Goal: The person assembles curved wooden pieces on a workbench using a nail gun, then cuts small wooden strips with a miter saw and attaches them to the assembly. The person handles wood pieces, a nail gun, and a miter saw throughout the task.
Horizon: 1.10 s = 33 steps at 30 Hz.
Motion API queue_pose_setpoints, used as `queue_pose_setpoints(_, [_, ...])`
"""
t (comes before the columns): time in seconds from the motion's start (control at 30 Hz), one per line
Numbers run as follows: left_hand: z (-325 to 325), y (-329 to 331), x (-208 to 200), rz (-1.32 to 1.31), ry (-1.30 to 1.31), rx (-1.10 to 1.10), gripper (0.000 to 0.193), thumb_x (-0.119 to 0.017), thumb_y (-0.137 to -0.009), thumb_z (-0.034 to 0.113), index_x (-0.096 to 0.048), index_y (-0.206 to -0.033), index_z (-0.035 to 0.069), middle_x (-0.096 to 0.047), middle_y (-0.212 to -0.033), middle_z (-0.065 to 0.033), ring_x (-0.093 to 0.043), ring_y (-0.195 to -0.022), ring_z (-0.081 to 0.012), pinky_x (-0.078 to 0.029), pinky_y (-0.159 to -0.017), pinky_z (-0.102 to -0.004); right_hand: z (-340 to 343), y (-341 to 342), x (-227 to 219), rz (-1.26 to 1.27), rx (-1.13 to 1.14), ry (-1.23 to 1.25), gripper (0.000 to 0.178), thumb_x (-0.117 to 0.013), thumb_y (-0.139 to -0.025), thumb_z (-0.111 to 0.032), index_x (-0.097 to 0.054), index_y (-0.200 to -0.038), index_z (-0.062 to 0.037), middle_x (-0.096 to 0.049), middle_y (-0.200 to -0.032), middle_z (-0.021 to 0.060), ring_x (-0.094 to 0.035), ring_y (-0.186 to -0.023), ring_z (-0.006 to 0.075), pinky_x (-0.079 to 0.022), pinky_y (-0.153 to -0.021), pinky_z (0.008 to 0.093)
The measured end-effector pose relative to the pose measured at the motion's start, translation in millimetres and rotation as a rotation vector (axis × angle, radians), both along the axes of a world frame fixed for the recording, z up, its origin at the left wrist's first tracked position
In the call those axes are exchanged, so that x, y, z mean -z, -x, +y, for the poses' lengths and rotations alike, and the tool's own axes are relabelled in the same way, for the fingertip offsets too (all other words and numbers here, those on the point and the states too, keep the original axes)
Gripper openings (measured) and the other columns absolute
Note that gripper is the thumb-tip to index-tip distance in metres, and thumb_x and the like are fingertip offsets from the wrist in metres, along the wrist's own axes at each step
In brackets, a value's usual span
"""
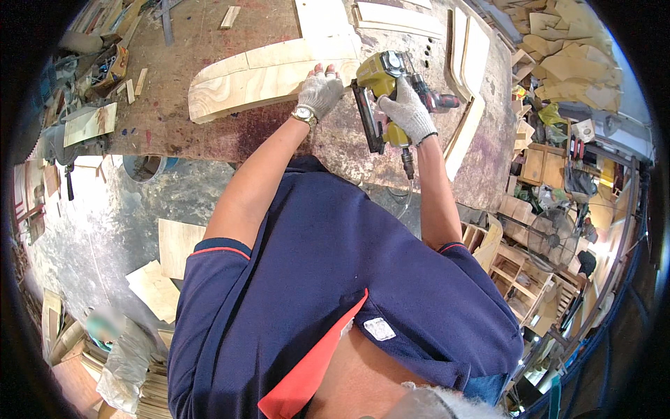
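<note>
A curved, pale plywood panel (pixel 244 78) with visible grain lies along the near side of the worktable. My left hand (pixel 322 94), in a light knitted glove with fingertips bare, grips the panel's near edge at its right end, fingers bent over the top. My right hand (pixel 408 113), also gloved, is wrapped around the handle of a yellow and black nail gun (pixel 379 73). The gun's black magazine slants toward me, and an air hose hangs from the handle's lower end. The gun's nose is close to the panel's right end; whether they touch is unclear.
A black and red power tool (pixel 441 102) lies just beyond my right hand. Curved wooden strips (pixel 469 56) and a flat board (pixel 398 19) rest on the stained worktable (pixel 164 126). Shelves and clutter (pixel 537 279) crowd the right side; loose plywood sheets (pixel 180 246) stand lower left.
</note>
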<state>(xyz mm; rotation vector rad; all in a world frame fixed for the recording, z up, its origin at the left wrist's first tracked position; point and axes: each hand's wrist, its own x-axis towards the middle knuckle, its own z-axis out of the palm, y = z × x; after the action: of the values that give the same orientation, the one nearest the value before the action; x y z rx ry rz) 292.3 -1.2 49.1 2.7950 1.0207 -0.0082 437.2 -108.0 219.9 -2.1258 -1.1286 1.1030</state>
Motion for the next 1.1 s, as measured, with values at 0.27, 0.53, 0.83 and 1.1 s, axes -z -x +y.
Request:
queue_pose_setpoints(0.27, [7.7, -2.7, 8.0, -0.068, -0.034, -0.008, 0.044, -0.053, -0.100, 0.021, -0.057, -0.138, 0.000, -0.051, -0.152, -0.0209, -0.051, -0.137, -0.0466, -0.042, -0.114, -0.0510, 4.6, 1.8, 0.6, -0.162, 0.029, -0.055, 0.046, -0.067, -0.088, -0.015, -0.047, -0.125, 0.0032, -0.069, -0.080, 0.0147, -0.068, -0.061, 0.0226, -0.056, -0.058, 0.0372])
queue_pose_setpoints(0.53, [8.7, 24.9, -15.4, -0.235, 0.071, -0.014, 0.061, -0.069, -0.090, 0.038, -0.059, -0.138, 0.002, -0.055, -0.149, -0.0165, -0.047, -0.143, -0.0328, -0.034, -0.121, -0.0479, -42.1, 6.2, 29.9, -0.118, 0.148, -0.262, 0.043, -0.072, -0.088, -0.014, -0.053, -0.125, -0.0021, -0.071, -0.085, 0.0120, -0.066, -0.063, 0.0169, -0.053, -0.057, 0.0326])
queue_pose_setpoints(0.83, [24.3, 253.0, -45.7, -0.122, 0.085, -0.803, 0.088, -0.084, -0.074, 0.053, -0.056, -0.138, 0.000, -0.058, -0.140, -0.0222, -0.048, -0.136, -0.0427, -0.045, -0.107, -0.0471, -131.5, 23.2, 121.0, -0.264, 0.379, -0.062, 0.053, -0.072, -0.081, -0.018, -0.051, -0.126, -0.0003, -0.072, -0.098, 0.0258, -0.070, -0.094, 0.0456, -0.054, -0.079, 0.0515])
queue_pose_setpoints(1.1, [1.7, 253.6, -18.9, -0.498, 0.373, -0.607, 0.032, -0.079, -0.087, 0.015, -0.061, -0.108, -0.002, -0.070, -0.084, -0.0143, -0.058, -0.070, -0.0153, -0.050, -0.067, -0.0326, -121.3, 46.2, 112.1, -0.307, 0.445, 0.067, 0.056, -0.071, -0.079, -0.021, -0.049, -0.127, -0.0014, -0.071, -0.099, 0.0299, -0.069, -0.095, 0.0483, -0.054, -0.081, 0.0542])
